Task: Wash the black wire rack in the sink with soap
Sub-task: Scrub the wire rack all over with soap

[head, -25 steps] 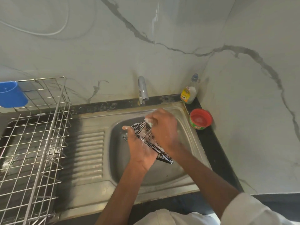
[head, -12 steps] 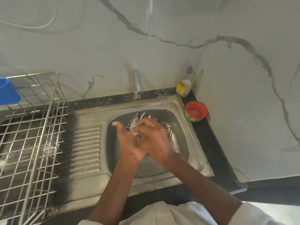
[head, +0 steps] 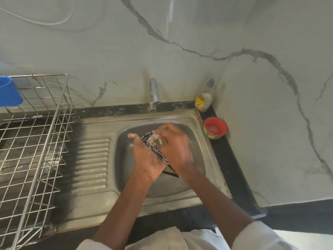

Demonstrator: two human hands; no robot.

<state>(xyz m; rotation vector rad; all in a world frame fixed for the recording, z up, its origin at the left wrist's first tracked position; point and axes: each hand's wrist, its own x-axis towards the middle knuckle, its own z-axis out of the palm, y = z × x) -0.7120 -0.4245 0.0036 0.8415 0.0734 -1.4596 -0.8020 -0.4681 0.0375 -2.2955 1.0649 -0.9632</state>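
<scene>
Dull steel sink [head: 201, 121], black wire rack [head: 163, 156]

just the one head cam here, wide-angle, looking forward and steeply down from close above the sink [head: 201, 121], with the marble wall [head: 108, 51] right behind it

Two hands [head: 147, 156], one rack [head: 158, 154].

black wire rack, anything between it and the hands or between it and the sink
Nothing visible does. The left hand holds the black wire rack from the left and the right hand lies on it from the right, both in direct contact. The rack is held over the basin of the sink.
</scene>
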